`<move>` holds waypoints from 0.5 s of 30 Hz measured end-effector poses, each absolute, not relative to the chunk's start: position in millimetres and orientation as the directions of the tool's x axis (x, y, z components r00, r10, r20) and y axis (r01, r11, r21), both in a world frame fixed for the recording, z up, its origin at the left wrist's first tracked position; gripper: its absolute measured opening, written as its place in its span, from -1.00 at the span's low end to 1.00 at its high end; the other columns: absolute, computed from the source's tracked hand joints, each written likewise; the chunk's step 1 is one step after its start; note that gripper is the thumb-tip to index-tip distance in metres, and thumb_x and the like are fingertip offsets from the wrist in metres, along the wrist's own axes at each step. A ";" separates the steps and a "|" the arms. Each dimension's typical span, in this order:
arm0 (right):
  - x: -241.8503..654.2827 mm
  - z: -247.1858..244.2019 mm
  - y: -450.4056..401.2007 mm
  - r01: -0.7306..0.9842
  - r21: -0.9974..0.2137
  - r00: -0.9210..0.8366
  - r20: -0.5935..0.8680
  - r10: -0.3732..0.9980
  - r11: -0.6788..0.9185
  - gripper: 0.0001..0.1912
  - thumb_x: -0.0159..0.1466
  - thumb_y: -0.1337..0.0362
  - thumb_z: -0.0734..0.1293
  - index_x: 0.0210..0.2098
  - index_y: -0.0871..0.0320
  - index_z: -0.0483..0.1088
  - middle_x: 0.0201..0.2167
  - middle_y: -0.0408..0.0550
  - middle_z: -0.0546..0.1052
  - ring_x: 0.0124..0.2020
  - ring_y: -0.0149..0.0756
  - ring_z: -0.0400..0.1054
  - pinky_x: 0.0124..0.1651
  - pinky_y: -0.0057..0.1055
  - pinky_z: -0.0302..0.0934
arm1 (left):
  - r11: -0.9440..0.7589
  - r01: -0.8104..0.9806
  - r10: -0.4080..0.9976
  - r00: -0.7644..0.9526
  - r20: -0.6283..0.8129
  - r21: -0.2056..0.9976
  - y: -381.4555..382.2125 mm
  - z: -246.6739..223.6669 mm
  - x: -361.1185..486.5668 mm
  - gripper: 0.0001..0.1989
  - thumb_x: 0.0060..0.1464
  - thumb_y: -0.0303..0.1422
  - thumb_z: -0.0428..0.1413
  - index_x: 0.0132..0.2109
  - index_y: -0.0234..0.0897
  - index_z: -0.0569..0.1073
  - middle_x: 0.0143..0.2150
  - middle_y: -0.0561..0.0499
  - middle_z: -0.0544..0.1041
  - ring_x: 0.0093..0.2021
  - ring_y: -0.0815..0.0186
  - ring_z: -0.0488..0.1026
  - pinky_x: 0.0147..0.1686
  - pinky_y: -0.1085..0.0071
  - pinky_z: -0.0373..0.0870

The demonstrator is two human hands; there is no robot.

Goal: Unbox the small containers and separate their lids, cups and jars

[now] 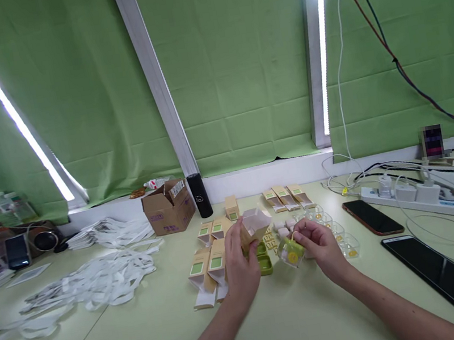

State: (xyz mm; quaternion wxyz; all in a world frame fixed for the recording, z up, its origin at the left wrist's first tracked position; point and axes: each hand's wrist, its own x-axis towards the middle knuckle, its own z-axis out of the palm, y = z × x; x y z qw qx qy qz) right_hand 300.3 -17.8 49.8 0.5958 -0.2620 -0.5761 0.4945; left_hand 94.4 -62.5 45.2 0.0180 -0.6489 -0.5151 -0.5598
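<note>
My left hand (241,262) is closed around a small kraft paper box (255,224), its white inside facing up. In my right hand (318,244) is a small clear case with a green part and a yellow disc (292,253), pinched near its top and tilted. The case is apart from the box, to its right. Between my hands lie green trays (264,264) and small yellow pieces (269,239). Several kraft boxes with green labels (197,269) lie left of my left hand, some with flaps out. Clear cups (350,245) stand beyond my right hand.
White straps (98,279) pile up on the left. A cardboard carton (168,208) and a black cylinder (199,195) stand at the back. Three kraft boxes (287,198) lie further back. A phone (372,217), a tablet (453,275) and a power strip (415,199) occupy the right.
</note>
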 end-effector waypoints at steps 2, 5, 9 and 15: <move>301.1 48.8 -18.0 -0.158 -0.890 -0.247 0.454 0.856 0.427 -0.67 0.25 -0.02 0.42 -0.40 0.08 0.37 -0.49 -0.14 0.46 -0.45 -0.31 0.32 -0.38 -0.41 0.21 | -0.500 0.514 0.701 -0.232 0.674 0.697 -60.5 46.6 95.7 -0.47 0.33 -0.34 0.06 0.38 -0.04 0.20 0.30 -0.16 0.33 0.31 0.09 0.30 0.16 0.13 0.44; 302.3 46.7 -19.0 0.116 -0.829 -0.391 0.469 0.792 0.547 -0.77 0.30 0.12 0.34 -0.42 0.08 0.36 -0.50 -0.15 0.46 -0.44 -0.28 0.32 -0.33 -0.37 0.19 | -0.505 0.185 0.788 -0.301 0.538 0.843 -57.8 50.7 98.1 -0.43 0.29 -0.20 0.14 0.36 -0.11 0.18 0.26 -0.20 0.42 0.26 0.09 0.39 0.10 0.19 0.49; 304.7 45.5 -22.3 0.393 -0.614 -0.491 0.489 0.721 0.685 -0.89 0.27 0.26 0.29 -0.40 0.07 0.36 -0.46 -0.13 0.52 -0.36 -0.20 0.36 -0.24 -0.31 0.18 | -0.443 -0.128 0.861 -0.335 0.382 0.887 -55.6 54.6 99.3 -0.35 0.19 -0.05 0.23 0.29 -0.17 0.22 0.10 -0.19 0.56 0.13 0.08 0.53 0.08 0.18 0.51; 306.7 46.7 -26.1 0.486 -0.468 -0.576 0.463 0.674 0.738 -0.94 0.20 0.35 0.31 -0.39 0.07 0.39 -0.44 -0.12 0.57 -0.32 -0.16 0.38 -0.22 -0.29 0.17 | -0.330 -0.413 0.934 -0.275 0.229 0.849 -54.6 51.0 97.9 -0.45 0.13 -0.06 0.30 0.15 -0.16 0.34 0.09 -0.13 0.58 0.02 0.09 0.59 -0.04 0.13 0.61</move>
